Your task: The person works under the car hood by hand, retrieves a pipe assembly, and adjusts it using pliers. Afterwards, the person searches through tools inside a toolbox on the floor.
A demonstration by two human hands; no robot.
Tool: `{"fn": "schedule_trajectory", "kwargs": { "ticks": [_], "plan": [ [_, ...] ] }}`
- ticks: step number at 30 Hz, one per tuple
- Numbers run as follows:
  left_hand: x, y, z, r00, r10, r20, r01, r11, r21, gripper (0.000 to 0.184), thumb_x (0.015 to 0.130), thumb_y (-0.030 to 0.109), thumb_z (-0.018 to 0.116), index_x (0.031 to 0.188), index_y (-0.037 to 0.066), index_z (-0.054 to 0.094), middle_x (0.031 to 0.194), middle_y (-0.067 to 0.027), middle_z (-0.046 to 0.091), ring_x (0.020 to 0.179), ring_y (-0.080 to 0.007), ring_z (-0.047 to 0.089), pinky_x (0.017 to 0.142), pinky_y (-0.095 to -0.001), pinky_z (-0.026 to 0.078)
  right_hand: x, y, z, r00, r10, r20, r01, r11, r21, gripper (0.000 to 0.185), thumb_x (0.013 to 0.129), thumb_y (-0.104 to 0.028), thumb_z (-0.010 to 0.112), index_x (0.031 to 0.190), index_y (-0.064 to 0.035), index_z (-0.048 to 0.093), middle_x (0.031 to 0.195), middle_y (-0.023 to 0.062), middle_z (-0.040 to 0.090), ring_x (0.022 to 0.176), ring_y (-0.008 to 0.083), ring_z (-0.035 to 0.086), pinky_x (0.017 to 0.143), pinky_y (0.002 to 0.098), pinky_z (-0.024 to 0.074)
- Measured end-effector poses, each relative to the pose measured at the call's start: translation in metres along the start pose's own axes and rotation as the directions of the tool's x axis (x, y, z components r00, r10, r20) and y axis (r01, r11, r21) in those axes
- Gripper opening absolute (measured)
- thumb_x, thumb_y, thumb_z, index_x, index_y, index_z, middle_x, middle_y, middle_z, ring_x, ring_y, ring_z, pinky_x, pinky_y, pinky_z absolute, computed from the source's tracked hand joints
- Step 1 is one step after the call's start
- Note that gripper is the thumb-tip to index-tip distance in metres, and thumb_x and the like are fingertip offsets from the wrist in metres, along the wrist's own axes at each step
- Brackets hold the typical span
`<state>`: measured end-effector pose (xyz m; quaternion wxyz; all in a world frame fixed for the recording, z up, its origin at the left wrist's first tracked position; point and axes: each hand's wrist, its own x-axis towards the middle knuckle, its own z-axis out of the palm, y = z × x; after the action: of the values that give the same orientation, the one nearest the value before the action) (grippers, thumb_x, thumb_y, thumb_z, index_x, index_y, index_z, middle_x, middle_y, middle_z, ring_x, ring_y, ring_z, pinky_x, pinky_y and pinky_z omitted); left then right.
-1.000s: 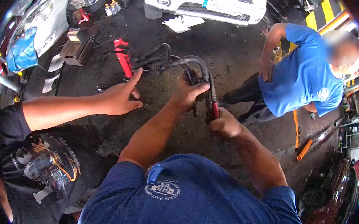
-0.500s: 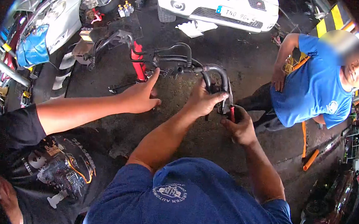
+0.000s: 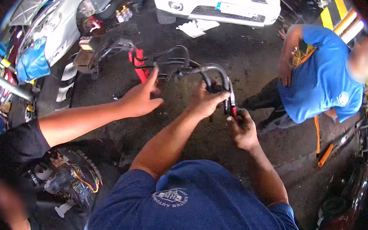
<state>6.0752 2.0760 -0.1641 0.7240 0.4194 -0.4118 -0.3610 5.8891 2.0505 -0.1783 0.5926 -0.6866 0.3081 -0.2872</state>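
A bundle of black hoses (image 3: 215,70) with bends and fittings is held up in front of me. My left hand (image 3: 208,103) is closed around the lower ends of its right-hand bend, thumb across the front. My right hand (image 3: 244,130) pinches the red handle of a screwdriver (image 3: 234,112), whose shaft runs up along the outermost hose; where its tip sits I cannot make out. From the left, a co-worker's hand (image 3: 144,95) points a finger at the middle of the bundle. Behind the bundle's left part is a red upright piece (image 3: 138,64).
A person in a blue T-shirt (image 3: 318,78) stands at the right, another in a black T-shirt (image 3: 66,179) at the left. Ahead are a white car (image 3: 214,7) and a silver car (image 3: 66,19). An orange tube (image 3: 325,155) lies on the dark floor.
The hose bundle and both my hands have shifted slightly. The co-worker's pointing hand stays by the bundle, its finger a little higher. The person at right has turned their head.
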Motion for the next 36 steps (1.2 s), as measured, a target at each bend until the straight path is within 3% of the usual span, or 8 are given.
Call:
{"fn": "schedule_trajectory", "kwargs": {
  "ticks": [2, 7, 14, 17, 20, 23, 26, 36],
  "plan": [
    [-0.004, 0.017, 0.008, 0.999, -0.021, -0.025, 0.021, 0.999, 0.027, 0.027, 0.075, 0.007, 0.071, 0.097, 0.008, 0.055, 0.086, -0.0013, 0.063, 0.078, -0.0116, 0.06, 0.071, -0.0284, 0.05, 0.009, 0.006, -0.012, 0.997, -0.076, 0.007, 0.076, 0.969, -0.235, 0.031, 0.082, -0.005, 0.063, 0.11, 0.0005, 0.051, 0.104, 0.0089, 0.054, 0.089, 0.0188, 0.055, 0.081, 0.0285, 0.0441],
    [0.004, 0.0, 0.022, 0.998, -0.033, -0.062, 0.018, 0.973, -0.23, 0.031, 0.075, -0.002, 0.067, 0.097, 0.01, 0.05, 0.09, -0.0006, 0.058, 0.083, -0.0129, 0.059, 0.075, -0.0278, 0.049, 0.014, -0.035, -0.029, 0.977, 0.176, 0.121, -0.187, 0.979, 0.086, 0.021, 0.089, -0.011, 0.057, 0.108, -0.0025, 0.053, 0.082, -0.0012, 0.052, 0.076, 0.0068, 0.046, 0.068, 0.0234, 0.0388],
    [0.01, 0.005, 0.046, 0.994, 0.051, -0.093, -0.072, 0.968, -0.242, 0.034, 0.074, -0.006, 0.067, 0.099, 0.011, 0.05, 0.094, -0.0007, 0.058, 0.086, -0.0132, 0.058, 0.076, -0.0284, 0.049, 0.012, -0.042, -0.052, 0.991, 0.01, 0.133, 0.011, 0.988, -0.157, 0.029, 0.082, -0.003, 0.056, 0.11, 0.0003, 0.051, 0.082, 0.0028, 0.053, 0.077, 0.0097, 0.048, 0.067, 0.0262, 0.0413],
    [0.013, 0.005, 0.048, 0.991, 0.089, -0.102, -0.112, 0.961, -0.252, 0.038, 0.072, 0.002, 0.069, 0.105, 0.01, 0.053, 0.096, -0.0019, 0.059, 0.089, -0.0164, 0.058, 0.083, -0.0332, 0.047, 0.015, -0.033, -0.057, 0.99, -0.066, 0.125, 0.105, 0.936, -0.335, 0.038, 0.075, -0.01, 0.06, 0.111, -0.0007, 0.05, 0.091, 0.0187, 0.06, 0.084, 0.0259, 0.06, 0.075, 0.0352, 0.0471],
    [0.017, 0.005, 0.043, 0.986, 0.131, -0.104, -0.145, 0.979, -0.14, 0.039, 0.071, 0.001, 0.069, 0.104, 0.01, 0.053, 0.099, -0.0036, 0.06, 0.091, -0.018, 0.058, 0.083, -0.0341, 0.048, 0.016, -0.057, -0.053, 0.993, 0.112, -0.044, -0.12, 0.899, -0.422, 0.042, 0.074, -0.007, 0.063, 0.112, 0.0026, 0.05, 0.091, 0.0109, 0.058, 0.084, 0.0154, 0.054, 0.075, 0.0296, 0.0451],
    [0.019, 0.017, 0.05, 0.991, 0.089, -0.102, -0.108, 0.974, -0.198, 0.035, 0.073, -0.005, 0.067, 0.096, 0.012, 0.047, 0.091, -0.002, 0.058, 0.082, -0.0138, 0.059, 0.074, -0.0287, 0.05, 0.029, -0.044, -0.06, 0.978, 0.068, 0.197, -0.022, 0.973, -0.23, 0.043, 0.072, -0.01, 0.064, 0.111, 0.0015, 0.049, 0.091, 0.0137, 0.059, 0.084, 0.0196, 0.056, 0.074, 0.033, 0.0455],
    [0.018, 0.011, 0.049, 0.984, 0.139, -0.109, -0.157, 0.971, -0.182, 0.035, 0.074, -0.004, 0.067, 0.097, 0.012, 0.046, 0.089, -0.0013, 0.057, 0.08, -0.012, 0.058, 0.071, -0.0272, 0.05, 0.031, -0.072, -0.063, 0.963, 0.126, 0.237, -0.017, 0.909, -0.417, 0.043, 0.073, -0.013, 0.064, 0.111, 0.0007, 0.048, 0.085, 0.0146, 0.059, 0.079, 0.0202, 0.056, 0.072, 0.034, 0.0457],
    [0.022, 0.003, 0.057, 0.948, 0.131, -0.289, -0.147, 0.989, -0.032, 0.033, 0.075, -0.002, 0.069, 0.097, 0.01, 0.047, 0.086, 0.001, 0.055, 0.074, -0.0075, 0.055, 0.064, -0.0241, 0.048, 0.043, -0.054, -0.04, 1.0, -0.026, 0.011, 0.027, 0.774, -0.633, 0.036, 0.074, -0.011, 0.06, 0.106, 0.0022, 0.047, 0.094, 0.0262, 0.06, 0.089, 0.0431, 0.058, 0.075, 0.0461, 0.0467]
  ]
}}
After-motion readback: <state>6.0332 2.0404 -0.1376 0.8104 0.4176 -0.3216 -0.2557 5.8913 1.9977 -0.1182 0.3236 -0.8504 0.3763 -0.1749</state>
